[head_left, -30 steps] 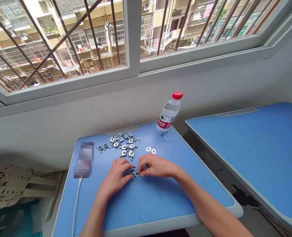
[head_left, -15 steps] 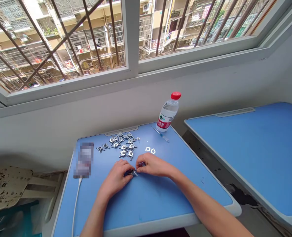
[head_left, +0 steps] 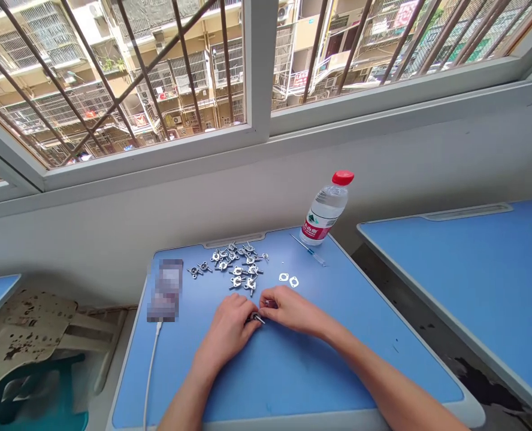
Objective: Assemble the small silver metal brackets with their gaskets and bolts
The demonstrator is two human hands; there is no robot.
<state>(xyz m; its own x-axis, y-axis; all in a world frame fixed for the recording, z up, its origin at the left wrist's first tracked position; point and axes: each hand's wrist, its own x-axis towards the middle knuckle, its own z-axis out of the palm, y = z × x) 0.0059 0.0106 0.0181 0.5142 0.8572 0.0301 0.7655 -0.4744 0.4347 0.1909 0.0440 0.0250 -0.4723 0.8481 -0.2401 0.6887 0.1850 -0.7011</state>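
Closest to the camera, two bare arms reach over a blue flat plastic desk top (head_left: pixel 293 371). The left hand (head_left: pixel 229 330) and the right hand (head_left: pixel 293 311) meet in the middle of the desk. The fingers of both hands are curled in, and their tips pinch one small silver metal piece (head_left: pixel 256 318) between them. The piece sits low, right at the desk top. It is too small to see its shape well.

On the left side of the desk, a thin white cable (head_left: pixel 151 371) runs from the near edge up to a flat blurred rectangle (head_left: pixel 165 290).

Just past the hands lies a heap of many small silver metal pieces (head_left: pixel 239 266), spread out a little. Near the heap, on its right, are two little white flat rings (head_left: pixel 289 279) lying side by side. Farther back is a thin see-through stick (head_left: pixel 309 250). Beside it, at the back right corner, stands a clear plastic water bottle with a red cap (head_left: pixel 326 209).

To the right is a second blue desk (head_left: pixel 472 269), set apart from the first one. To the left, lower down, is a stained pale wooden chair (head_left: pixel 23 329).

Behind the desks is a white wall. Above it is a big window with brown metal bars (head_left: pixel 176 66), and buildings show outside.
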